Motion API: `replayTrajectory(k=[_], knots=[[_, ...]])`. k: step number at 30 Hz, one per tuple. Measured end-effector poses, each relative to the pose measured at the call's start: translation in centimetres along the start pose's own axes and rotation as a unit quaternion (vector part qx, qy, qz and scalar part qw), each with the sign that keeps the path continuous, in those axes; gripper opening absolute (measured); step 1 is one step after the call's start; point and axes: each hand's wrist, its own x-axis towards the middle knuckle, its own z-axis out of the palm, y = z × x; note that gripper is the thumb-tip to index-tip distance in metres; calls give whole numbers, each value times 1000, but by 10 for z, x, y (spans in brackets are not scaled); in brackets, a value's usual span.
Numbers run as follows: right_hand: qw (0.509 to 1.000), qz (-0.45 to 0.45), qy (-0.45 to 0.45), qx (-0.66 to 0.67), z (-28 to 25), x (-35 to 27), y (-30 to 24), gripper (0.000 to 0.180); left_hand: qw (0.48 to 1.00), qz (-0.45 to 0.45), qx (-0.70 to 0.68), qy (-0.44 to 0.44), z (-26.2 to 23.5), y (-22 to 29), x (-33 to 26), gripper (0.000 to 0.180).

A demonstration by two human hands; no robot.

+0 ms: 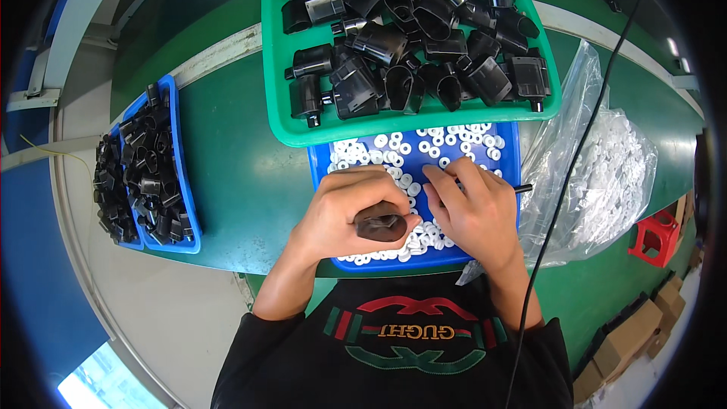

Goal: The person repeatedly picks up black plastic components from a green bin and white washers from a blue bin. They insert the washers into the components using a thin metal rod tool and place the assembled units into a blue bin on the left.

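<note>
My left hand is closed around a black plastic housing, its open end facing me. My right hand grips a thin black rod-like tool that sticks out to the right, its fingers resting close to the housing. Both hands hover over a blue tray filled with several small white rings. Just beyond it sits a green tray piled with several black plastic housings.
A blue tray of black parts lies at the left on the green bench. A clear plastic bag of white rings sits at the right. A black cable crosses it. A red stool and cardboard boxes stand lower right.
</note>
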Motion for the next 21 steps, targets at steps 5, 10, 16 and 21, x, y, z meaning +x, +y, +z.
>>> replayTrajectory(k=[5, 10, 16, 21], knots=[[1000, 21, 15, 11, -6, 3, 0, 31, 1000, 5, -6, 12, 0, 1, -1, 21], [1000, 9, 19, 6, -1, 0, 5, 30, 1000, 1, 2, 14, -1, 1, 0, 21], [1000, 5, 21, 18, -6, 2, 2, 32, 1000, 18, -22, 9, -2, -2, -3, 24], [997, -17, 57, 47, -27, 11, -4, 23, 999, 29, -22, 0, -1, -3, -3, 24]])
